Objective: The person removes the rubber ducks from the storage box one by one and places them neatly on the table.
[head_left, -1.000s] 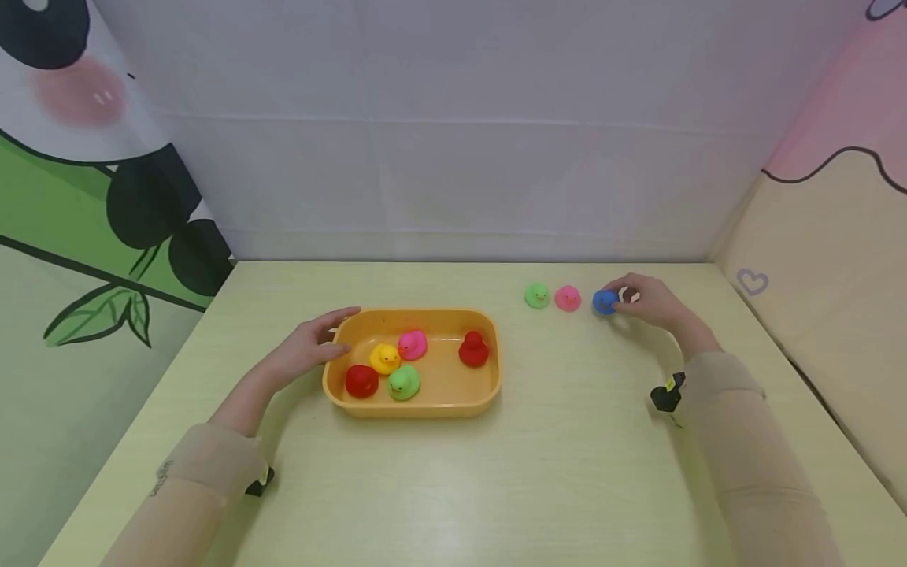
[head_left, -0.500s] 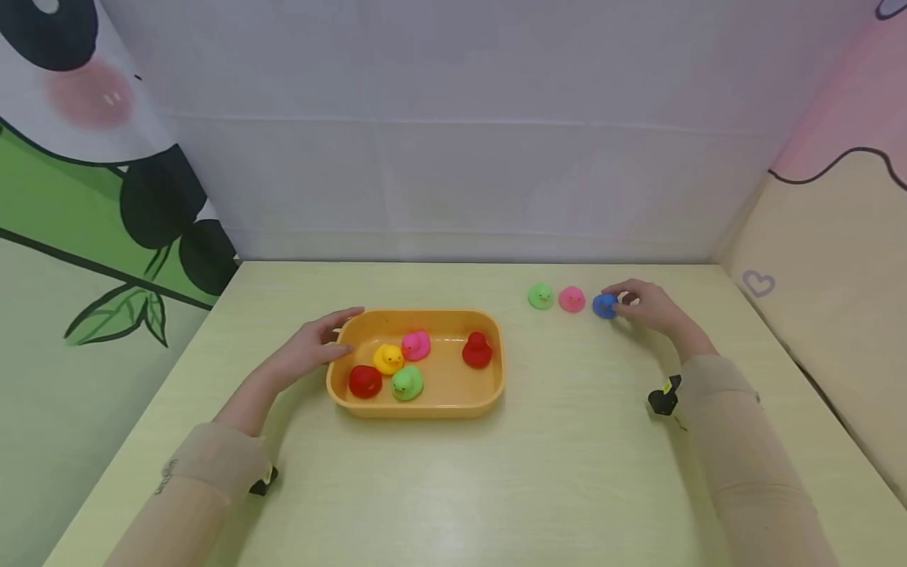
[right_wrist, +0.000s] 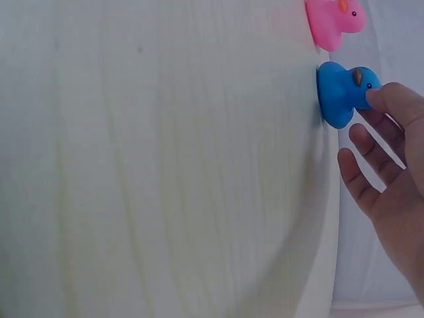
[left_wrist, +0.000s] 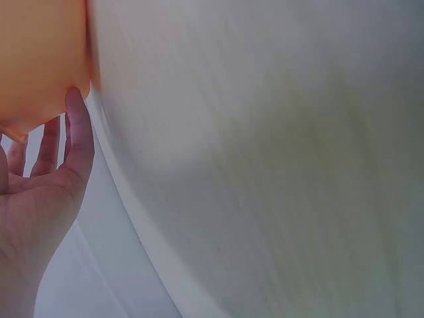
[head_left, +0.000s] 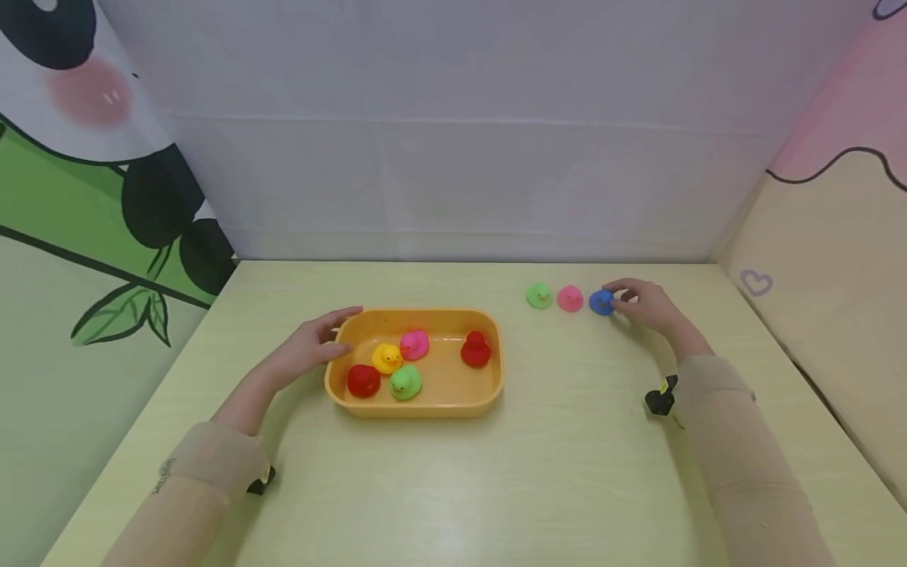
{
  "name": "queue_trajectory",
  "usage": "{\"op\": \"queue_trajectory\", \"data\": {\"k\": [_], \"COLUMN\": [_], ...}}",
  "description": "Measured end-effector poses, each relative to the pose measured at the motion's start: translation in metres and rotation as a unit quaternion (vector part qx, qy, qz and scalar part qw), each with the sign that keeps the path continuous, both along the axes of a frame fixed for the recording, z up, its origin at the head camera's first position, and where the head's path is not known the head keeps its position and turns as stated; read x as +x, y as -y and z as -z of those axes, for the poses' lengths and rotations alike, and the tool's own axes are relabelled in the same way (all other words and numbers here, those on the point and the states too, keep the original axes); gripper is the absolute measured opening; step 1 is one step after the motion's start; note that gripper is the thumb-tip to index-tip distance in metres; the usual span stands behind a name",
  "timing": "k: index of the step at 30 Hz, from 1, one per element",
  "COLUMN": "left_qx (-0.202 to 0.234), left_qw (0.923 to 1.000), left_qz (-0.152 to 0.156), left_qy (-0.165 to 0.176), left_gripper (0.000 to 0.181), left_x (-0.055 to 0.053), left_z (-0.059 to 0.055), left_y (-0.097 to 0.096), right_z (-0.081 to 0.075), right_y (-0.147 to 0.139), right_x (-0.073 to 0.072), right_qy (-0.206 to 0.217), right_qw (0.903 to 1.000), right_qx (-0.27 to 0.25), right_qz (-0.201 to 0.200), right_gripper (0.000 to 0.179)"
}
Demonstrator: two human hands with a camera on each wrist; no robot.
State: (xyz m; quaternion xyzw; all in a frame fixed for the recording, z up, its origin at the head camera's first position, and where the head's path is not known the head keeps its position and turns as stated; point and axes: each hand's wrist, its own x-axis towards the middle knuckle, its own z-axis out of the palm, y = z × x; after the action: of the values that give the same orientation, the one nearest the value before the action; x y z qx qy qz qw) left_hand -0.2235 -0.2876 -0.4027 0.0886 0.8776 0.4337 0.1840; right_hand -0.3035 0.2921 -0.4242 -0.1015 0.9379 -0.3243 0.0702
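A blue rubber duck (head_left: 601, 302) stands on the table at the back right, its head pinched between thumb and fingers of my right hand (head_left: 643, 305). In the right wrist view, the blue duck's base is at the tabletop and the other fingers are spread below its head. Just left of it are a pink duck (head_left: 570, 298) and a green duck (head_left: 539, 296), in a row. My left hand (head_left: 310, 346) holds the left end of an orange tray (head_left: 453, 411), thumb over the rim. In the left wrist view, its fingers (left_wrist: 79, 126) touch the tray's outer wall.
Inside the tray are a yellow duck (head_left: 386, 358), a pink duck (head_left: 414, 345), a green duck (head_left: 405, 383) and two red ducks, one at the left (head_left: 364, 381) and one at the right (head_left: 475, 350). A white cloth wall (head_left: 468, 189) rises behind the table (head_left: 453, 488).
My right hand has brought the blue duck slightly down and left, closer to the pink one. The left hand and tray keep their place; the head view shifted a little.
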Motion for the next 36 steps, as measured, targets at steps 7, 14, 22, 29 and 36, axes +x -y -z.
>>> {"op": "queue_trajectory", "data": {"k": [7, 14, 22, 29, 36], "left_qx": [0.006, 0.012, 0.008, 0.006, 0.007], "left_qw": [1.0, 0.9999, 1.0, 1.0, 1.0], "left_qz": [0.002, 0.002, 0.001, 0.003, 0.004], "left_qy": [-0.001, 0.0, -0.001, -0.002, 0.002], "left_gripper": [0.061, 0.061, 0.061, 0.061, 0.061], "left_x": [0.0, 0.0, 0.0, 0.0, -0.001], "left_z": [0.001, 0.001, 0.001, 0.0, 0.001], "left_y": [0.001, 0.0, -0.001, -0.002, -0.004], "right_z": [0.001, 0.012, 0.012, 0.011, 0.009], "right_y": [0.003, 0.006, 0.011, 0.008, 0.004], "right_x": [0.004, 0.001, 0.001, 0.003, 0.007], "right_qy": [-0.005, -0.011, -0.024, -0.025, -0.022], "right_qw": [0.9997, 0.9989, 0.9988, 0.9991, 0.9993], "right_qx": [-0.016, -0.03, -0.026, -0.015, -0.009], "right_qz": [0.019, 0.033, 0.036, 0.031, 0.03], "right_gripper": [0.048, 0.051, 0.045, 0.042, 0.042]}}
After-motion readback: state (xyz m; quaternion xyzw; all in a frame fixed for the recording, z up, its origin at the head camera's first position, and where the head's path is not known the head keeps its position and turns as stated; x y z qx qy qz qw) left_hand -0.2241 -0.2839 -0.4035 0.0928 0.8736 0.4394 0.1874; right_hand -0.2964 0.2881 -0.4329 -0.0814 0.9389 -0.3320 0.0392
